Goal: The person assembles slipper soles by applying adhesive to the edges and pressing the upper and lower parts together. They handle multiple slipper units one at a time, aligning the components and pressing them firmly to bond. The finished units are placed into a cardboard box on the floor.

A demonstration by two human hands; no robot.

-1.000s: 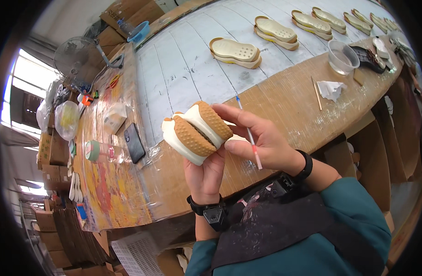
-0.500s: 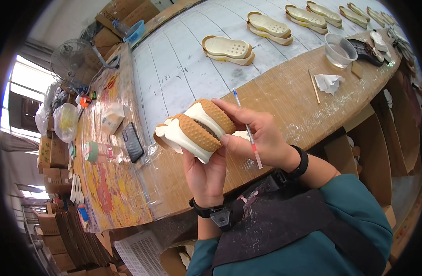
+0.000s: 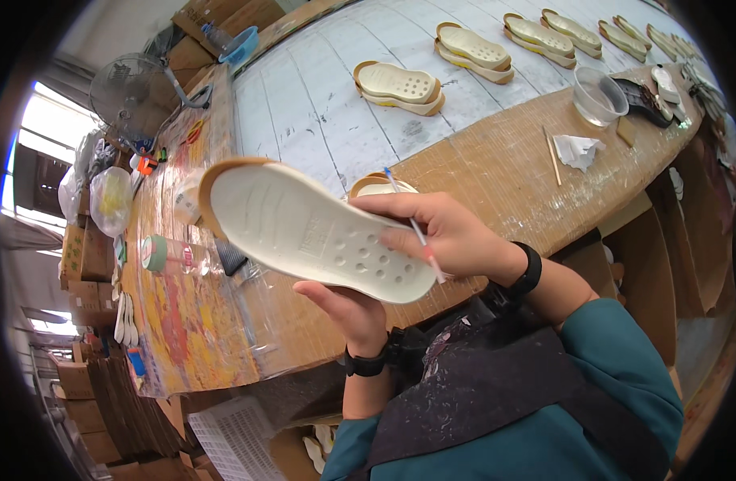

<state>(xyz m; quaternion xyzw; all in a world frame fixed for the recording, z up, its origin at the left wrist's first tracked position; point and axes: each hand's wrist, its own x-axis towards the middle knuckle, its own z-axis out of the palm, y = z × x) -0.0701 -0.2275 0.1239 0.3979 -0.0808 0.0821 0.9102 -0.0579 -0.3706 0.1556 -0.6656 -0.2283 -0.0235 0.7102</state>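
A shoe sole (image 3: 280, 220), cream inside with a tan rim at its toe, is tilted with its upper face toward me. Rows of round holes dot its heel end. My right hand (image 3: 444, 232) grips that end, thumb across the holes, and also has a pen (image 3: 417, 228) with a blue tip tucked between its fingers. My left hand (image 3: 348, 317) supports the lower edge, thumb out and fingers hidden behind the sole. Beyond my right hand shows part of a second sole (image 3: 374, 183); I cannot tell whether it is held or lying on the table.
Paired soles (image 3: 400, 84) line the white far tabletop (image 3: 304, 136). To the right are a clear plastic tub (image 3: 599, 96), crumpled paper (image 3: 578, 151) and a thin stick (image 3: 552, 156). A bottle with a green lid (image 3: 155, 252) and a partly covered phone (image 3: 231, 258) lie left.
The two soles held together have come apart. One has turned from its studded tan side to show its cream upper face, swinging left. My left hand has lowered slightly.
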